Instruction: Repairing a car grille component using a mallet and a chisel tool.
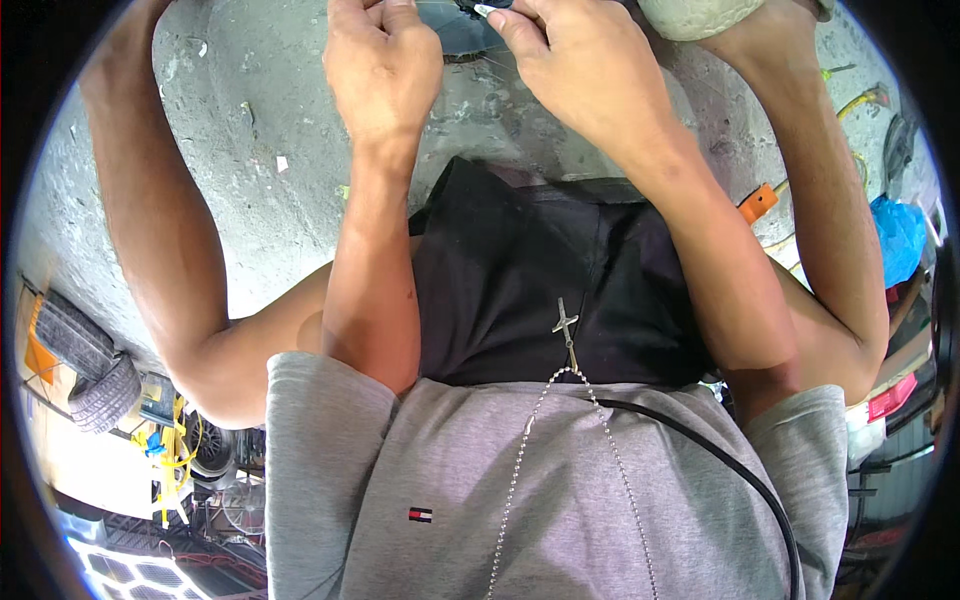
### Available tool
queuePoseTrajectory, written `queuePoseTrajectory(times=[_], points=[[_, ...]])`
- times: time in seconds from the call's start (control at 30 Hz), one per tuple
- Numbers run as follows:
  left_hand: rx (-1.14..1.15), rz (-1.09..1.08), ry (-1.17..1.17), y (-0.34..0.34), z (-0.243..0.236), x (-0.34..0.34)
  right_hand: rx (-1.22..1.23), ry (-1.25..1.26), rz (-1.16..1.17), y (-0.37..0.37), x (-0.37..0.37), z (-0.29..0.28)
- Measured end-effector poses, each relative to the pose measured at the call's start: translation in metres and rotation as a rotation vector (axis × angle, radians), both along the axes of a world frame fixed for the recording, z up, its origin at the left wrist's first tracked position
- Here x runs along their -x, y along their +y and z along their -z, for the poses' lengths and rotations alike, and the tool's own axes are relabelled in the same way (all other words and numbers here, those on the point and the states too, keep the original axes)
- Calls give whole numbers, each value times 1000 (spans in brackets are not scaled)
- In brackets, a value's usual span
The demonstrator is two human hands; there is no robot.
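Fingers (522, 36) at twelve o'clock: right hand (588, 68) pinching a pale piece (484, 10); left hand (385, 68) curled, contents unclear; slack pinch could drop the piece.

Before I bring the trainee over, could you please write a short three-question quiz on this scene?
1. True or false: the blue plastic lies on the person's right.
2. What shape is the pendant on the beaded chain? A) ring B) cross C) star
3. Fill the gap: at the top edge, the dark round piece shows ____ the left hand and the right hand.

Key: 1. True. 2. B. 3. between.
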State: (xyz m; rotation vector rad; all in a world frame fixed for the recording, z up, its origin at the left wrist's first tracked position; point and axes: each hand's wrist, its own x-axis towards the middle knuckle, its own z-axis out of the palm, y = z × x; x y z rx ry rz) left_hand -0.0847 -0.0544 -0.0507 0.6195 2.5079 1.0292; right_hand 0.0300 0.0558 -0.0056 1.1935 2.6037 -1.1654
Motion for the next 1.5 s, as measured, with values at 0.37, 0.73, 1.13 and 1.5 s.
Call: queuePoseTrajectory(times=[0.37, 0.73, 1.13, 1.5], points=[[-123, -156, -483, 0, 5, 9, -39, 4, -61, 2, 0, 3], [-89, 153, -732, -2, -17, 15, -239, -105, -428, 20, 0, -3], [-65, 70, -600, 1, -14, 7, -308, -148, -500, 15, 2, -3], [-21, 78, -461, 1, -9, 3, -299, -81, -399, 5, 4, 10]])
